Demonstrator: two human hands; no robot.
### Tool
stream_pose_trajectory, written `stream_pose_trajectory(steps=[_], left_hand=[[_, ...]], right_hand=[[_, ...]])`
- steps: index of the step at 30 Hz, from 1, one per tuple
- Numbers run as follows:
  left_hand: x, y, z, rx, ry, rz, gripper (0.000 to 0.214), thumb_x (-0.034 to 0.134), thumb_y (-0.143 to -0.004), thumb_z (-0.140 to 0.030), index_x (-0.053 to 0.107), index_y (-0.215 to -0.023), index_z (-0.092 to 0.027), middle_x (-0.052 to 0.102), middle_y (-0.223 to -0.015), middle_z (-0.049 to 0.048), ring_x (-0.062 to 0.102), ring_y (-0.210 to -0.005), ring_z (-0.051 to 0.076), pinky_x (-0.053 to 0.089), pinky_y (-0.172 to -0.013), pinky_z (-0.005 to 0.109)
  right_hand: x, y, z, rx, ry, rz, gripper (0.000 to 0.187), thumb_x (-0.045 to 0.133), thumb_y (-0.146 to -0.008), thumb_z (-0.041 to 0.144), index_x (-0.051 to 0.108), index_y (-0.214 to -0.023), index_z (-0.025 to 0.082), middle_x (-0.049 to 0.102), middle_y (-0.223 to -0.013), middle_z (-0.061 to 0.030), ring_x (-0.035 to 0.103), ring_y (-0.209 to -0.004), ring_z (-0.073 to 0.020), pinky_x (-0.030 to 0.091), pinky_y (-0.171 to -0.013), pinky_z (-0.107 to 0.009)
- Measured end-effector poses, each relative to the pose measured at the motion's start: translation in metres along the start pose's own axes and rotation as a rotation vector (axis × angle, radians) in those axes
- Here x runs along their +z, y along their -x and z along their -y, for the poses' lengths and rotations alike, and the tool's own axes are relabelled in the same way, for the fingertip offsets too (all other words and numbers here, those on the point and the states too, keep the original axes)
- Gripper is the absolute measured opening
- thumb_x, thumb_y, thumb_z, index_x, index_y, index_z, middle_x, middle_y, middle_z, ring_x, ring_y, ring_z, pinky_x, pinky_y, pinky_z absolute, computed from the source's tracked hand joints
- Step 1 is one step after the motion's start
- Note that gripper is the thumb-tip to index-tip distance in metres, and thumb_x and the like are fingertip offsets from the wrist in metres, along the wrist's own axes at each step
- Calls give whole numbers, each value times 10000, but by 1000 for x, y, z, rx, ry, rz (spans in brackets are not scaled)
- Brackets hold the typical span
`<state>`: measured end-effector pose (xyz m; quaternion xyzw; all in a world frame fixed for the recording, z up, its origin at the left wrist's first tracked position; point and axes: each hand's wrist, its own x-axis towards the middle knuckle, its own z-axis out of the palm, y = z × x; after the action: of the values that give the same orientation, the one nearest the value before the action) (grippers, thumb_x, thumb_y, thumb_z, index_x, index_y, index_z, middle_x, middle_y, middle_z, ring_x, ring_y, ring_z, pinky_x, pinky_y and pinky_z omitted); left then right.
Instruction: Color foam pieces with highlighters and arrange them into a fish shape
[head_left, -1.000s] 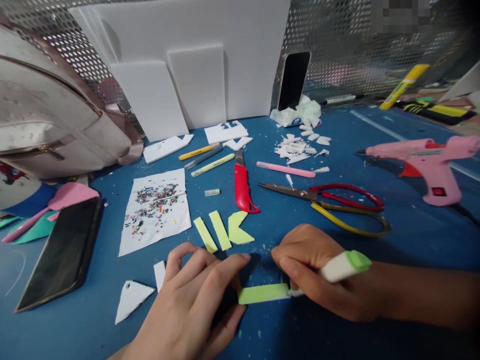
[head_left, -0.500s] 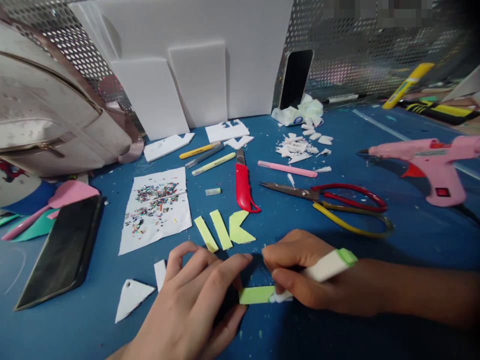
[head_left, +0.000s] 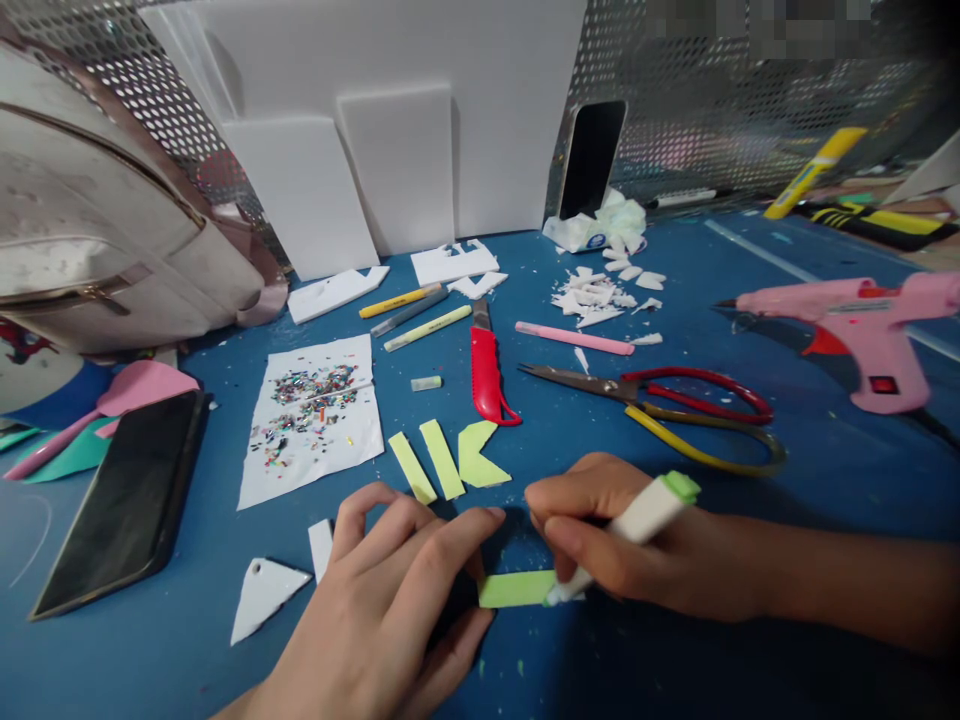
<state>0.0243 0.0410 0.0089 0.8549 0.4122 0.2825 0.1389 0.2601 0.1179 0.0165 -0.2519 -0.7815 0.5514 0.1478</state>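
Observation:
My right hand [head_left: 611,535] grips a white marker with a green end [head_left: 649,510], its tip on a small strip coloured light green [head_left: 517,589]. The strip lies flat on the blue table, with a bit of white at its right end. My left hand [head_left: 405,590] holds the strip's left end between thumb and fingers; part of that grip is hidden. Just beyond the hands lie two more light green strips [head_left: 442,459] and a notched light green piece [head_left: 482,455]. Beside my left hand are a white strip [head_left: 320,548] and a white triangular piece with a hole [head_left: 264,600].
Past the pieces lie a red-handled knife [head_left: 486,370], scissors [head_left: 660,395], several markers [head_left: 427,328] and white scraps [head_left: 592,295]. A pink glue gun [head_left: 862,320] is at right. At left are a phone [head_left: 124,500], a paper with colourful bits [head_left: 315,420] and a backpack [head_left: 97,200].
The marker tip has moved slightly right along the strip, and green now covers more of it. My right hand shifted a little with the marker; my left hand stayed put.

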Motion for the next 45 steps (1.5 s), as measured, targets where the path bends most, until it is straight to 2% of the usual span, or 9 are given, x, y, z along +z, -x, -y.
stream_pose_trajectory(steps=[3, 7, 12, 17, 22, 26, 34, 38, 45], left_hand=[[0, 0, 0, -2, -2, 2, 356, 578, -993, -140, 512, -1341, -179, 704, -934, -53, 555, -874, 146, 288, -1032, 318], [0, 0, 0, 2, -2, 4, 345, 571, -998, -136, 512, -1335, -177, 706, -947, -45, 557, -875, 151, 287, -1034, 324], [1, 0, -1, -3, -14, 3, 349, 555, -1004, -137, 504, -1347, -182, 707, -939, -33, 568, -873, 163, 289, -1031, 340], [0, 0, -1, 0, -3, 4, 353, 560, -1000, -130, 506, -1345, -183, 707, -951, -31, 565, -869, 162, 288, -1027, 344], [0, 0, -1, -4, 1, 17, 376, 570, -990, -115, 494, -1352, -183, 704, -943, -38, 554, -876, 163, 283, -1027, 346], [0, 0, -1, -2, -6, 19, 376, 558, -993, -108, 489, -1355, -180, 703, -961, -28, 559, -884, 165, 281, -1028, 354], [1, 1, -1, -8, -14, 3, 364, 551, -1003, -138, 492, -1357, -198, 709, -957, -20, 584, -871, 171, 301, -1019, 363], [1, 2, -1, -15, -25, 8, 367, 545, -1006, -141, 485, -1361, -210, 715, -952, -14, 595, -874, 175, 311, -1010, 380], [1, 1, -1, 2, -20, 8, 385, 555, -989, -110, 486, -1358, -192, 713, -962, -11, 588, -865, 174, 303, -1016, 373]], right_hand=[[1, 1, -2, -5, 45, 15, 321, 477, -980, 261, 371, -681, 211, 423, -578, 64, 369, -535, -93, 286, -487, -226], [1, 1, -3, -25, 36, -38, 372, 400, -1018, 276, 339, -657, 208, 413, -578, 57, 372, -536, -92, 281, -505, -244], [1, 1, -2, -28, 46, 23, 353, 438, -1003, 278, 365, -665, 209, 392, -569, 66, 344, -526, -92, 280, -490, -237], [1, 3, -1, -13, 21, -23, 395, 369, -1023, 292, 331, -638, 210, 411, -573, 54, 377, -532, -94, 281, -510, -260], [1, 3, -2, -26, 50, 24, 377, 405, -1021, 289, 361, -656, 206, 406, -578, 60, 367, -533, -93, 282, -511, -257], [0, 2, -3, -10, 31, -27, 415, 358, -1043, 311, 333, -641, 210, 402, -579, 54, 375, -533, -95, 284, -519, -267], [2, 1, -2, 22, 24, -50, 411, 370, -1045, 333, 330, -654, 213, 406, -590, 49, 378, -551, -104, 283, -525, -272], [2, 0, -2, -2, -18, -19, 391, 430, -1025, 321, 354, -657, 210, 407, -582, 54, 383, -536, -99, 281, -510, -265], [0, 0, -2, 30, -9, -74, 454, 391, -1048, 378, 336, -628, 214, 397, -554, 52, 366, -512, -102, 273, -512, -282]])
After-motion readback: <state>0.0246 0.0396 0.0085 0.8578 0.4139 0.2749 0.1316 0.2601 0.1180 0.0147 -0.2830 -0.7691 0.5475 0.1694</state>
